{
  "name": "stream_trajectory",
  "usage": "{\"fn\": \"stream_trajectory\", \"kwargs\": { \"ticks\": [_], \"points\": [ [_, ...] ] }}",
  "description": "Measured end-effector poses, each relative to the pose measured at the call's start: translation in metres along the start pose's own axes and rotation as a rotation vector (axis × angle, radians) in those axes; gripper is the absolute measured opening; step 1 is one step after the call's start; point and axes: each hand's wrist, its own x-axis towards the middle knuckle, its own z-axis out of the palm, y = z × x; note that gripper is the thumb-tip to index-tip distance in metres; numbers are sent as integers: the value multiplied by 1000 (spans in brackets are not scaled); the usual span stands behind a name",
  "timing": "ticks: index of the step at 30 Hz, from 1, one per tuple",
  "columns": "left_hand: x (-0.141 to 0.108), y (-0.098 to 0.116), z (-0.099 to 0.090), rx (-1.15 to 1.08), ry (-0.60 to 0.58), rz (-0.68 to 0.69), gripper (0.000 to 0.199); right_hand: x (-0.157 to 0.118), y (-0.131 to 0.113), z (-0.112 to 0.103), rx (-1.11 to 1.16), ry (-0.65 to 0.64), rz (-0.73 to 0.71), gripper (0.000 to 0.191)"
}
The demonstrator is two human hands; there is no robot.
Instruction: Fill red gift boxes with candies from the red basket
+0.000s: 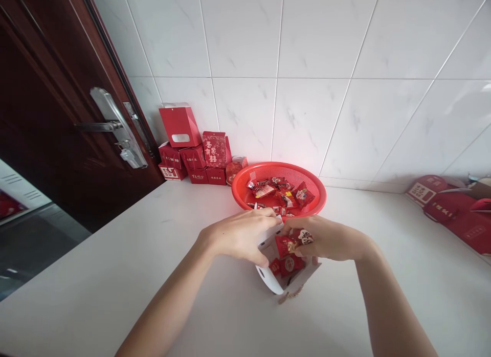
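Observation:
An open paper gift box [269,281] with a white inside stands on the white tabletop, its flaps spread. My left hand [241,236] grips the box's left side, thumb at the near rim and fingers on the far flap. Red wrapped candy packets [291,265] lie inside the box. My right hand [326,238] is at the box's mouth, closed on a red candy packet [286,245]; part of the packet is covered by the fingers. A piece of twisted cord [290,295] hangs by the box's near edge.
Behind the box sits a red plastic basket [321,203] with more wrapped candies. Folded red gift boxes [179,126] are stacked against the tiled wall at left. More red boxes [456,214] lie at the right. A dark wooden door [49,91] borders the table on the left.

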Motion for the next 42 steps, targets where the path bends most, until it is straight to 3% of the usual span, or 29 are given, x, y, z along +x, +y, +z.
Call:
{"fn": "stream_trajectory", "kwargs": {
  "ticks": [8, 14, 18, 24, 28, 34, 42],
  "points": [
    [1, 2, -3, -18, 1, 42, 59, 8, -11, 7, -168, 22, -37, 18],
    [-1, 5, -3, 0, 17, 48, 61, 8, -14, 5, -203, -71, 73, 10],
    [-1, 4, -3, -6, 18, 32, 57, 9, -13, 4, -128, -3, -14, 10],
    [-1, 0, -2, -12, 25, 33, 71, 9, -9, 1, -108, -42, -20, 5],
    [-2, 3, -3, -4, 15, 36, 65, 9, -9, -1, -195, -73, 0, 11],
    [-1, 2, -3, -28, 12, 52, 59, 16, -8, 8, -251, -119, -41, 39],
    [3, -4, -1, -29, 33, 85, 53, 20, -11, 17, -275, -41, -10, 41]
  ]
}}
